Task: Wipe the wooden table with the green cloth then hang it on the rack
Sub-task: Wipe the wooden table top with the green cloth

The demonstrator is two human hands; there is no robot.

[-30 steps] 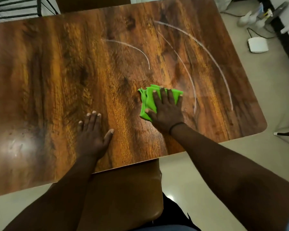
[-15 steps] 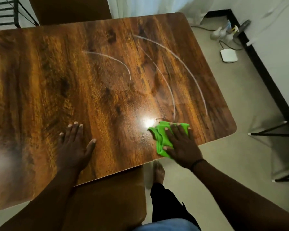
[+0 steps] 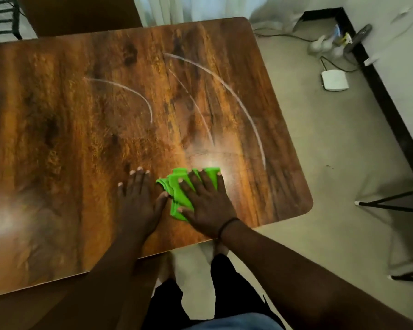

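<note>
- The left hand (image 3: pixel 138 206) lies flat on the wooden table (image 3: pixel 65 129) near its front edge, fingers spread and holding nothing, its thumb just touching the green cloth (image 3: pixel 177 186). If the cloth sweeps leftward it runs into that thumb and bunches up — the bracing hand needs to give way first.
- The right hand (image 3: pixel 205 203) presses the folded cloth down with fingers splayed open over it, not curled around it. The pad is held by pressure alone, so a fast stroke could let the folds slide apart or leave the cloth behind.
- The cloth sits close to the front right corner of the table; a pull toward the body could drag it off the edge onto the floor (image 3: pixel 320 186).
- Farther out, pale arcs (image 3: pixel 227 91) streak the tabletop — probably damp wipe trails or smeared residue. Short strokes near the edge would leave them unwiped.
- At the far left, dark bars (image 3: pixel 0 17) may be the rack; I cannot tell.
</note>
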